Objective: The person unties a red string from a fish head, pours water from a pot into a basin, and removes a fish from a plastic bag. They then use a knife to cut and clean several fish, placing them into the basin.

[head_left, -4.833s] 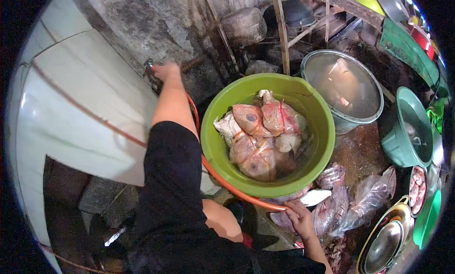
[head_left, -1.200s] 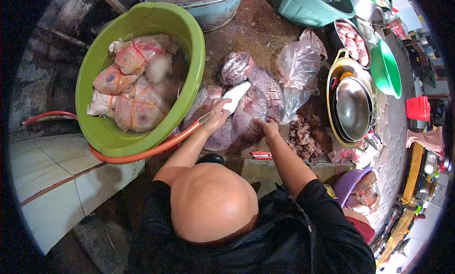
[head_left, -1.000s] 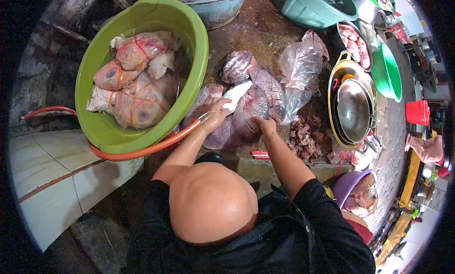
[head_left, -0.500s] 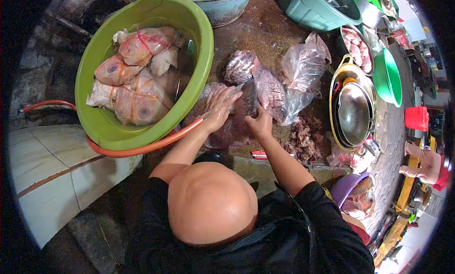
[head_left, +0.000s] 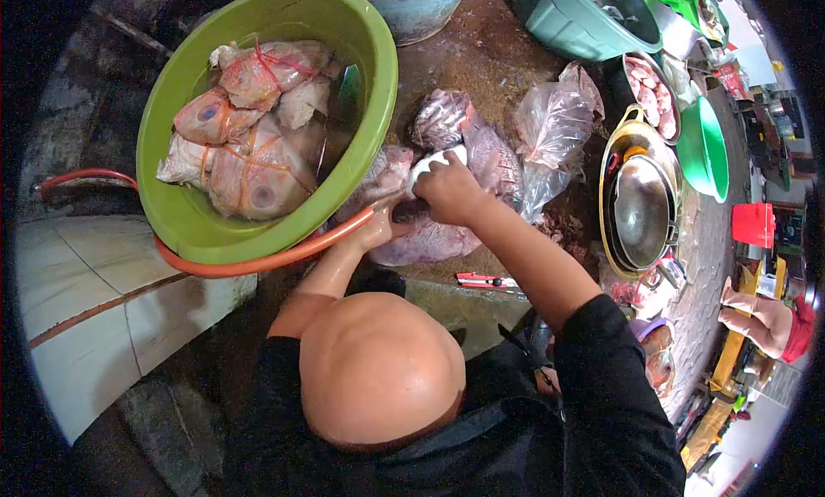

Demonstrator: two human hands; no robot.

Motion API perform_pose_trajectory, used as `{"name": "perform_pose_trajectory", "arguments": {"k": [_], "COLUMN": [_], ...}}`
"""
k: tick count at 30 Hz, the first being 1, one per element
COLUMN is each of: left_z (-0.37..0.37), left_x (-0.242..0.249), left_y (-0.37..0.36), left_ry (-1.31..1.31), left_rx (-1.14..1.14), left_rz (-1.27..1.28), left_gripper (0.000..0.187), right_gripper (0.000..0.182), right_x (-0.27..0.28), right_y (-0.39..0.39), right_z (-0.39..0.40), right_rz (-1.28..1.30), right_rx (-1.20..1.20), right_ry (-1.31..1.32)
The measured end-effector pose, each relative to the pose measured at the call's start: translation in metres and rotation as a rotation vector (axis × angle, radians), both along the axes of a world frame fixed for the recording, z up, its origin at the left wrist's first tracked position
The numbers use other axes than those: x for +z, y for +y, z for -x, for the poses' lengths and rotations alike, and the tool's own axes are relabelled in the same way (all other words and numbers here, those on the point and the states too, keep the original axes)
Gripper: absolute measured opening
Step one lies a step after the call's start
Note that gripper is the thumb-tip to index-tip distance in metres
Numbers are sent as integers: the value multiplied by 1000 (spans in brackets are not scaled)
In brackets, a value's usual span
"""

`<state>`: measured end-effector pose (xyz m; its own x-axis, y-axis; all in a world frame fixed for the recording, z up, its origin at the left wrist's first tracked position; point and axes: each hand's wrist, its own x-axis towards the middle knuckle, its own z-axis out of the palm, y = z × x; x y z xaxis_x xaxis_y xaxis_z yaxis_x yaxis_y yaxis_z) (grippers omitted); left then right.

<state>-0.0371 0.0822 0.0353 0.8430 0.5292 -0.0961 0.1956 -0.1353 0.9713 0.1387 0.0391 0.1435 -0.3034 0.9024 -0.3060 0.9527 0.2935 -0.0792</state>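
Observation:
My left hand [head_left: 378, 226] is at the near left edge of a large fish [head_left: 434, 242], its thumb and fingers bent round part of it; some fingers are hidden. My right hand [head_left: 453, 190] is closed on a bright white object [head_left: 436, 164] over the fish; glare hides what it is. Beyond my hands lies a dark, silvery piece of fish [head_left: 440, 119]. Another scaly fish [head_left: 491, 158] is just right of it, beside a clear plastic bag [head_left: 550, 123]. Near the front edge lies a red tool [head_left: 483, 280].
A green basin [head_left: 382, 93] with tied fish heads in water stands at left, an orange hose [head_left: 284, 262] along its near rim. Pans [head_left: 643, 209], a green bowl [head_left: 703, 149] and a teal tub [head_left: 584, 24] stand right. A person [head_left: 769, 321] is at far right.
My left hand has drawn back towards me from lying flat with spread fingers. My right hand has moved up and left over the fish. The dark blade beside it no longer shows as such.

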Motion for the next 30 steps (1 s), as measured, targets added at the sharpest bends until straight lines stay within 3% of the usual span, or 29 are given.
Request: {"name": "perform_pose_trajectory", "arguments": {"k": [2,4,6,7,8,9,10,11,12,13,14,16,18,20,21,24,26,28,30], "left_z": [6,16,31,34,37,39,39,37,34,31,29,24,21,17,16,7,14,17,9], "left_x": [4,-11,-82,-93,-97,-97,-93,-87,-81,-70,-60,-44,-38,-26,-20,-13,-28,-31,-21], "left_y": [1,-1,1,-1,-3,-10,-17,-21,-21,-19,-17,-12,-8,-3,-9,-3,-3,-4,-3], "left_ry": [158,224,243,310,380,384,321,252,252,149,44,49,49,-119,-125,-67,-197,-315,-172], "left_rx": [24,236,239,263,284,284,438,591,587,571,552,541,526,461,574,581,505,422,583], "left_rz": [-29,269,498,531,565,571,714,853,854,1032,1207,1166,1125,1222,1152,1139,1060,977,1064], "left_gripper": [63,63,56,50,43,43,37,30,30,29,27,29,31,35,35,37,37,37,35], "right_gripper": [20,24,29,29,29,26,23,23,18,15,15,9,14,27,38,36,42,44,48], "right_x": [-13,-25,-35,-39,-54,-75,-89,-93,-98,-99,-97,-88,-73,-62,-63,-56,-67,-73,-71], "right_y": [10,12,5,-2,-10,-21,-30,-36,-40,-41,-37,-25,-17,-10,-10,-9,2,8,4], "right_z": [1,5,13,19,23,28,31,37,44,49,51,52,54,54,55,61,51,45,54], "right_rz": [-172,-226,-331,-363,-359,-163,37,38,188,347,346,142,87,-415,-420,-547,-558,-533,-497], "right_rx": [9,-54,-289,-420,-418,-576,-733,-736,-935,-1124,-1124,-1176,-1191,-713,-533,-448,-540,-810,-772], "right_ry": [0,82,258,458,459,613,762,760,1076,1395,1394,1557,1549,982,864,687,702,656,593]}}
